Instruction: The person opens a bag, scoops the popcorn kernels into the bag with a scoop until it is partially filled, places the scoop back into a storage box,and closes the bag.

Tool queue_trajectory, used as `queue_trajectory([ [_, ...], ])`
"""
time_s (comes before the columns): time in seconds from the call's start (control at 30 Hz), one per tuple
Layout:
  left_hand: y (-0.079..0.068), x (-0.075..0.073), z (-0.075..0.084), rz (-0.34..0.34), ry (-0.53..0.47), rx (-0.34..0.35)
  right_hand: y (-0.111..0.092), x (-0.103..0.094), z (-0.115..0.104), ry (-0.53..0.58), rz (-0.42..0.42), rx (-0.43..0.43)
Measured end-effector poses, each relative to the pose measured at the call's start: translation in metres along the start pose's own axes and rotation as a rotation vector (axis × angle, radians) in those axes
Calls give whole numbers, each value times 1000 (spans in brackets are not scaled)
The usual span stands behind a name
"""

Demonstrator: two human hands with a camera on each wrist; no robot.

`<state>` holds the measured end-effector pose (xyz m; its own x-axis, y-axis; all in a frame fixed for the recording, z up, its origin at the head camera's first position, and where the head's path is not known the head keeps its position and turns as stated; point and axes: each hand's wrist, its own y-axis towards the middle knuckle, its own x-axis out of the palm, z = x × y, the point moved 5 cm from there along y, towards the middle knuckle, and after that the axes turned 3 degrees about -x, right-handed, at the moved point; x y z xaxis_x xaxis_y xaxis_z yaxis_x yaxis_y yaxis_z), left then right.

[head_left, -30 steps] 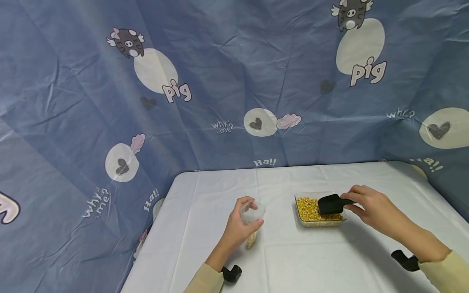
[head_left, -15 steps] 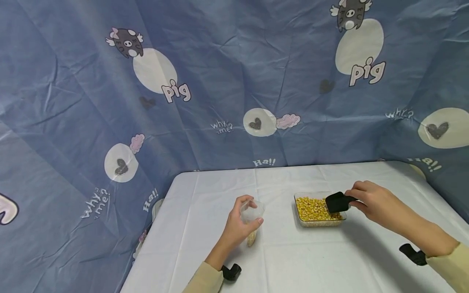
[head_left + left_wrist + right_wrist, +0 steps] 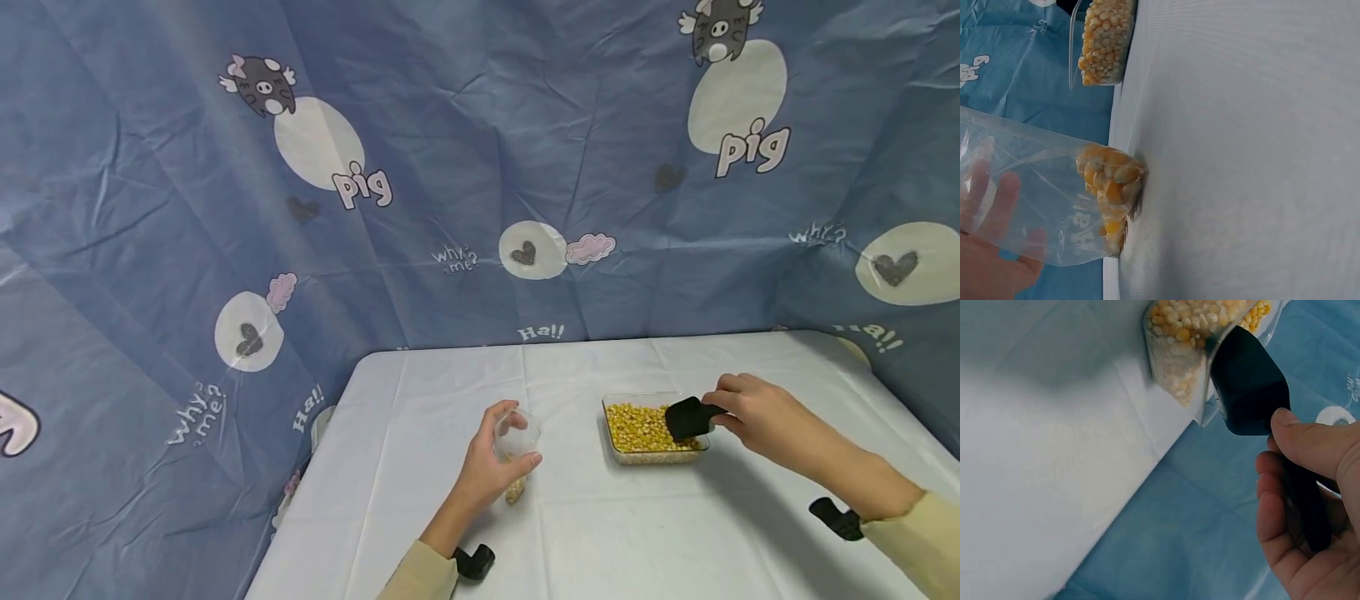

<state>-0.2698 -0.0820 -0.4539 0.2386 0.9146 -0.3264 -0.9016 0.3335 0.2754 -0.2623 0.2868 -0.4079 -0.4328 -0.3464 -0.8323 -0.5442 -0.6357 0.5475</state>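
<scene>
A clear plastic bag stands upright on the table with some corn kernels in its bottom. My left hand holds it near its mouth, thumb and fingers curved round the top so that it gapes. To the right, a clear rectangular container is filled with yellow corn kernels. My right hand grips the handle of a black scoop, thumb on top near the blade. The scoop's front edge dips into the kernels at the container's right side; its tip is hidden there.
A white cloth covers the table. Behind it hangs a blue curtain printed with cartoon pigs. Black camera mounts sit at both wrists.
Over the last second the scoop has drawn back to the right within the container, then shifted slightly left and down. The left hand and bag have stayed nearly still.
</scene>
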Motion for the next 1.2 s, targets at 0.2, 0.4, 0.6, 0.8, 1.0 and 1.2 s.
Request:
queue_trajectory([
  [0.2, 1, 0, -1, -34, -11, 3, -3, 10, 1, 61, 4, 45],
  [0.4, 3, -1, -3, -45, -20, 11, -7, 22, 3, 89, -2, 127],
  [0.6, 3, -1, -4, -59, -30, 24, -11, 33, 2, 164, -28, 244],
  [0.8, 3, -2, -4, -65, -31, 31, -16, 43, 1, 238, -22, 300],
  [1.0, 2, -3, -3, -64, -39, 42, -21, 51, 1, 279, -3, 330],
  [1.2, 2, -4, -3, -69, -47, 50, -29, 51, 4, 333, -1, 400],
])
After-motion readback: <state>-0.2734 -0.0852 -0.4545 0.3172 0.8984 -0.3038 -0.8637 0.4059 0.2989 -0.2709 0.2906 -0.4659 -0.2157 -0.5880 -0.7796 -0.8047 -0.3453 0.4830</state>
